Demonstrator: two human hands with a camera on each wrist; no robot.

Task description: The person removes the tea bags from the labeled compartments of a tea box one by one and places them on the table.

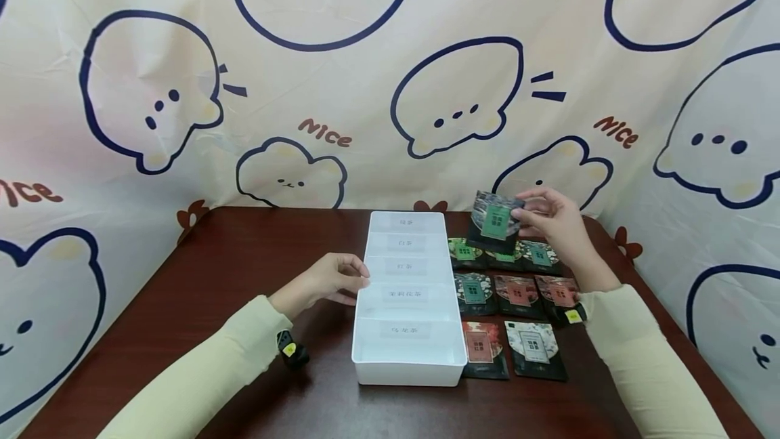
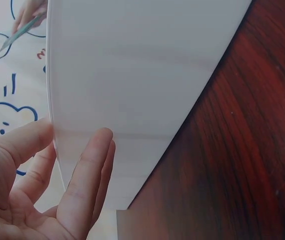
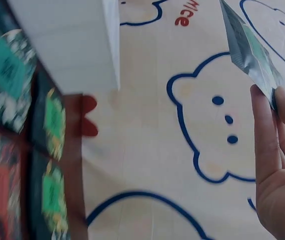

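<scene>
A long white divided box (image 1: 409, 372) stands lengthwise on the table, with a row of labelled compartments. My left hand (image 1: 326, 281) is at its left side, thumb and fingertips touching the rim. In the left wrist view, other fingers (image 2: 85, 185) extend along the outer wall, fairly straight. My right hand (image 1: 551, 219) pinches a dark flat tea sachet (image 1: 495, 221) with a green label by its right edge, between thumb and fingers. The sachet is raised over the far row of sachets, to the right of the box. The right wrist view shows the held sachet (image 3: 252, 57) nearly edge-on.
Several tea sachets lie in rows right of the box, including a green-labelled one (image 1: 466, 253), a teal one (image 1: 474, 293), red ones (image 1: 518, 295) and a white-labelled one (image 1: 536, 351). The dark wooden table (image 1: 244, 249) meets a cartoon-printed cloth (image 1: 365, 93) behind.
</scene>
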